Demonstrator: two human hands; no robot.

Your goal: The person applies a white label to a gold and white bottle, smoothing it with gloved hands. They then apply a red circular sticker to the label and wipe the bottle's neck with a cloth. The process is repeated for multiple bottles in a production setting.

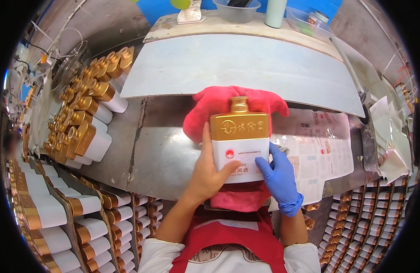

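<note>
Between my two hands I hold a flat, square-shouldered bottle, upright, white below with a gold shoulder and neck. Its white front carries a small red round mark and printed lettering. My bare left hand grips its left edge, the thumb lying across the lower front. On the right edge is my right hand in a blue glove, thumb pressed on the front; its other fingers are mostly hidden behind. A red cloth lies bunched behind and under the bottle. Right of it are printed label sheets on the metal worktop.
Many similar bottles stand grouped on the worktop's left. Racks of bottles fill the lower left, and more bottle rows the lower right. A pale board spans the back, below a shelf with a plastic tub and a green cylinder.
</note>
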